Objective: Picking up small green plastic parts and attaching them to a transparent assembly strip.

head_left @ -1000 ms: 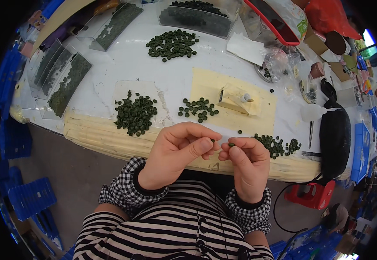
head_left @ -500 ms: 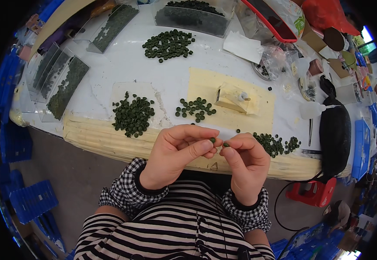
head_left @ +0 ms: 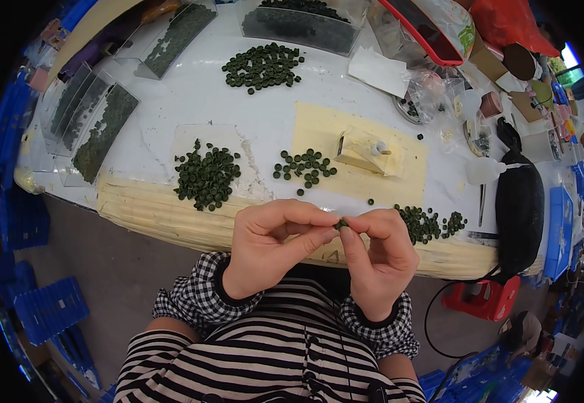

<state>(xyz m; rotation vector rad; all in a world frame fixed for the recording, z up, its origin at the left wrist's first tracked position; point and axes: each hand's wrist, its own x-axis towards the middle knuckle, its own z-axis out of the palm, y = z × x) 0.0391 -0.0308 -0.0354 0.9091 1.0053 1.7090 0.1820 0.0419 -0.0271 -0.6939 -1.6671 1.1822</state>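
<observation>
Above the table's near edge, my left hand [head_left: 272,245] and my right hand [head_left: 381,258] meet fingertip to fingertip. Between them shows a small dark green round piece [head_left: 342,225], mostly covered by the fingers. Both hands are closed in a pinch at it; whether it is one piece or two pressed together I cannot make out. Just beyond my fingers lies a loose group of small dark green round pieces [head_left: 305,166]. A denser heap of green pieces [head_left: 206,176] is to the left, and another cluster [head_left: 423,224] lies beside my right hand.
A paper-covered block with a small nozzle [head_left: 366,153] stands on a yellow sheet [head_left: 312,127]. Farther back are a spread of green pieces [head_left: 262,68] and clear bins [head_left: 299,32]. To the right are a white squeeze bottle [head_left: 483,171], tweezers [head_left: 482,203] and a black bag [head_left: 519,208].
My hands have come together. The green piece in each hand's fingertips was apart from the other before; now the fingertips touch around the green.
</observation>
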